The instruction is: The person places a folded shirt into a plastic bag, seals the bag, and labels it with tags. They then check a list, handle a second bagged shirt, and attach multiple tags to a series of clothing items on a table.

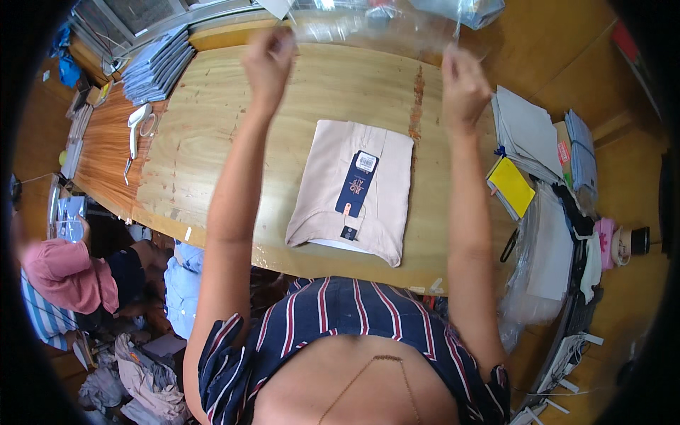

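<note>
1. Clearly closed, the left hand (269, 65) is raised at the far side of the counter (205, 134), its fingers bunched in a pinch; motion blurs the tips, but they seem to grip the clear plastic (361, 32).
2. Level with it, the right hand (465, 81) is also drawn shut, thumb and fingers pinching the other side of that plastic, which spans between the two.
3. Nearer the body, between the forearms, a folded pale pink garment (319, 177) lies flat on the counter, touched by neither hand.
4. On top of it rests a dark blue tag (352, 191) bearing a white sticker.
5. Farther left stand a white handheld scanner (134, 127) and, behind it, a stack of folded grey-blue garments (156, 67).
6. Toward the right sit white sheets (524, 127) and a yellow booklet (513, 187).
7. Beyond the counter's left edge, a person in a pink top (64, 273) is partly visible.
</note>
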The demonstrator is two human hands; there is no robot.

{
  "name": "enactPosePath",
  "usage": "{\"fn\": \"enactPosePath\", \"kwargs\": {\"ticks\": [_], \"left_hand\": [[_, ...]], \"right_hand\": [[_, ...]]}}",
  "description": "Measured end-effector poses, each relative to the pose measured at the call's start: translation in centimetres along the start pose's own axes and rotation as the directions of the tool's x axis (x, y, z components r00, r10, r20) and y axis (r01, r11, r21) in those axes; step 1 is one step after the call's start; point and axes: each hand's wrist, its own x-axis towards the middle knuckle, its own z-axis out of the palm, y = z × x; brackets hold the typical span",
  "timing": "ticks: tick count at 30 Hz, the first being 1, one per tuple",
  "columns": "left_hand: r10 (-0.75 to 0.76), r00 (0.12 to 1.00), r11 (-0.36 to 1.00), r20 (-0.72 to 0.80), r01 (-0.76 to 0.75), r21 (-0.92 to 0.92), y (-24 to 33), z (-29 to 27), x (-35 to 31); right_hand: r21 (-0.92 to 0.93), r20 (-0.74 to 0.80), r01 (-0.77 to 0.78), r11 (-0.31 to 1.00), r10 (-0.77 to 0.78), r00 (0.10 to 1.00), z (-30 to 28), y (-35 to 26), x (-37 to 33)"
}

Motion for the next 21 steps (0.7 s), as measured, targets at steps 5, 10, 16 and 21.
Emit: {"fn": "enactPosePath", "kwargs": {"ticks": [5, 10, 16, 21], "left_hand": [[-0.563, 0.724, 0.824, 0.398, 0.526, 0.209, -6.6, 3.8, -12.1], [-0.674, 0.599, 0.734, 0.432, 0.605, 0.307, -8.3, 4.6, -13.6], [-0.734, 0.32, 0.473, 0.6, 0.874, 0.112, -9.7, 3.4, -14.2], [-0.674, 0.398, 0.516, 0.623, 0.857, 0.011, -8.2, 1.4, -15.6]], "right_hand": [[0.027, 0.495, -0.503, 0.864, 0.425, 0.758, 2.5, 3.8, -12.9], [0.278, 0.734, -0.942, 0.188, 0.591, 0.334, 3.1, 5.8, -18.2], [0.01, 0.809, -0.99, 0.138, 0.581, 0.089, 1.8, 5.8, -17.0], [-0.024, 0.868, -0.997, 0.069, 0.497, 0.014, -0.3, 5.4, -17.5]]}}
